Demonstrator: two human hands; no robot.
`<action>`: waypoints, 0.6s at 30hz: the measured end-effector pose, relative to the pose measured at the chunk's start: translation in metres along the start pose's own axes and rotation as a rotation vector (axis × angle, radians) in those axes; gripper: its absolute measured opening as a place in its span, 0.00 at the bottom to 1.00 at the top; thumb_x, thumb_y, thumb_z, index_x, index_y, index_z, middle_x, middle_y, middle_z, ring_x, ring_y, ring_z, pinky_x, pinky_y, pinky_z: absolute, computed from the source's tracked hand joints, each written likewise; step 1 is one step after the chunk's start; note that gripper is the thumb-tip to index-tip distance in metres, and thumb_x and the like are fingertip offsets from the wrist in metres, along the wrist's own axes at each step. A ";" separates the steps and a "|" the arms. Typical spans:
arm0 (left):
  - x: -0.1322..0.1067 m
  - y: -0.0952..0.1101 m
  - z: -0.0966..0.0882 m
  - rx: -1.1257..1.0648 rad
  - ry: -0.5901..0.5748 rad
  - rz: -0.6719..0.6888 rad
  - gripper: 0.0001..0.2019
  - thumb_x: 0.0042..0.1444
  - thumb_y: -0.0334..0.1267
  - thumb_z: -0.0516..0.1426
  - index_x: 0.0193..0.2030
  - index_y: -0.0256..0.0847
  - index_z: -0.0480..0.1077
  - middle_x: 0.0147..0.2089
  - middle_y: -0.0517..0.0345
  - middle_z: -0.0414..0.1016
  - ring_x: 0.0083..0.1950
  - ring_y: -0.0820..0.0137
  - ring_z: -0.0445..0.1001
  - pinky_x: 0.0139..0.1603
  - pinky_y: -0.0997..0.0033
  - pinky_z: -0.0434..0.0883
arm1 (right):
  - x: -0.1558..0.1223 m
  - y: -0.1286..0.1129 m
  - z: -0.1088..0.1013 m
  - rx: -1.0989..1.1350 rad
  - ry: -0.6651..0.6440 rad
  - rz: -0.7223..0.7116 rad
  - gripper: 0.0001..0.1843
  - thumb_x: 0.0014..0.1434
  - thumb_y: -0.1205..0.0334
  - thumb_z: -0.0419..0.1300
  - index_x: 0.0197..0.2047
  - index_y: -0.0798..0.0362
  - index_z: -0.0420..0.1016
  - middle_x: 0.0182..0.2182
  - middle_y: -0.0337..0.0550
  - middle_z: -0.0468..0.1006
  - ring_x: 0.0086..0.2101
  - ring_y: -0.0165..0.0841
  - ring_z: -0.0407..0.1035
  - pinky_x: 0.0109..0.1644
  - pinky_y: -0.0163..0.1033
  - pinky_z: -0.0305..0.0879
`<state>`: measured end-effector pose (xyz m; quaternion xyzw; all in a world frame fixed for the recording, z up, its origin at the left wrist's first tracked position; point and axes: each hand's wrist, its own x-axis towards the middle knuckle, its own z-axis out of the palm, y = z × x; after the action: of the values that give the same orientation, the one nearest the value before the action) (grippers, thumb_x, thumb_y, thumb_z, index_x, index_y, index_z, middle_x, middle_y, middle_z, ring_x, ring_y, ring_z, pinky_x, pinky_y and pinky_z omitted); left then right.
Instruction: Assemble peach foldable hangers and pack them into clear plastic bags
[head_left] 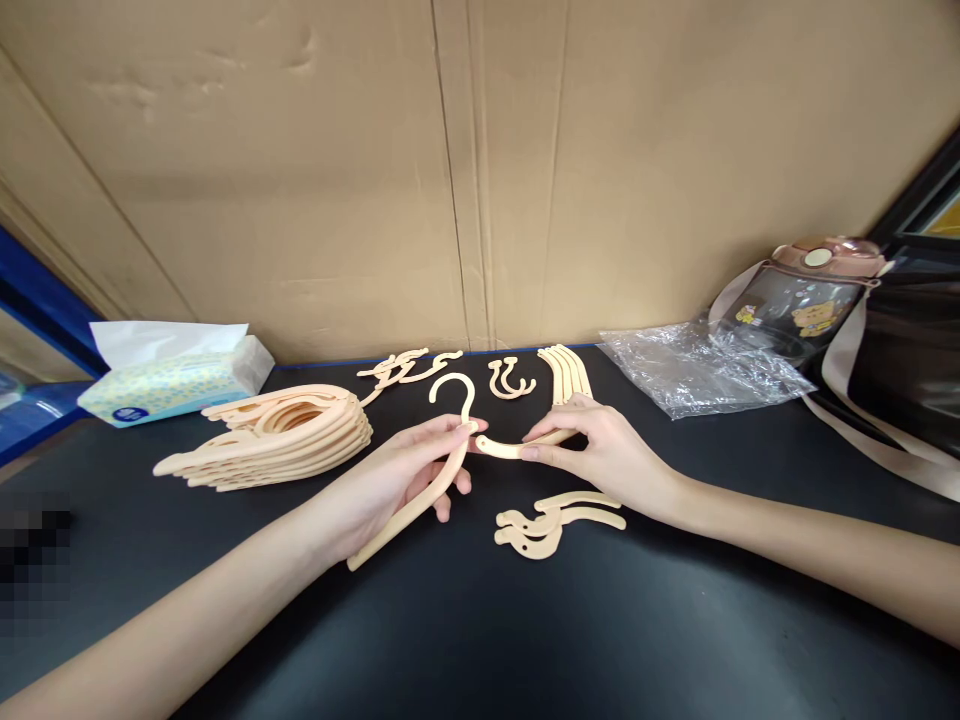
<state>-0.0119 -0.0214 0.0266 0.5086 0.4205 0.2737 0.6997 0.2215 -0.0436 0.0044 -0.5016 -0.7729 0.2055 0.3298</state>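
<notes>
My left hand (420, 460) is closed on a beige hanger piece (409, 518), a curved arm with a hook (459, 385) rising from its top end. Thumb and fingers pinch it where hook and arm meet. Between the thumb and fingers of my right hand (592, 440) is a separate curved hanger arm (501, 449). Its holed end points left, close to the fingertips of my left hand. Below my right hand, loose hanger pieces (551, 525) with rounded, holed ends lie on the black table (480, 640).
A stack of beige hangers (277, 440) lies at left, before a tissue pack (172, 380). Further back are loose pieces (401, 370), hooks (512, 380) and a row of hanger arms (566, 370). A clear plastic bag (697, 365) and a strapped bottle (802, 300) are at right. Cardboard (337, 180) stands behind.
</notes>
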 end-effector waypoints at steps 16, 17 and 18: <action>-0.003 0.003 0.000 0.111 -0.053 -0.095 0.19 0.61 0.45 0.59 0.57 0.44 0.72 0.46 0.49 0.76 0.31 0.71 0.78 0.26 0.75 0.78 | -0.004 0.002 0.004 -0.231 0.060 -0.183 0.08 0.61 0.55 0.63 0.33 0.50 0.76 0.29 0.36 0.80 0.34 0.33 0.69 0.44 0.42 0.54; -0.003 0.003 0.000 0.112 -0.053 -0.097 0.18 0.61 0.45 0.59 0.57 0.44 0.72 0.46 0.49 0.77 0.31 0.71 0.78 0.26 0.76 0.78 | -0.004 0.003 0.004 -0.242 0.063 -0.193 0.08 0.61 0.55 0.63 0.34 0.50 0.76 0.29 0.36 0.80 0.33 0.33 0.69 0.44 0.42 0.54; -0.003 0.003 0.000 0.113 -0.055 -0.100 0.18 0.61 0.44 0.59 0.57 0.43 0.72 0.46 0.49 0.77 0.31 0.71 0.78 0.26 0.76 0.78 | -0.004 0.003 0.004 -0.250 0.064 -0.201 0.08 0.61 0.55 0.63 0.34 0.50 0.76 0.29 0.36 0.80 0.33 0.33 0.69 0.44 0.42 0.54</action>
<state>-0.0136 -0.0225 0.0307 0.5330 0.4406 0.2000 0.6940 0.2214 -0.0461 -0.0019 -0.4651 -0.8279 0.0577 0.3080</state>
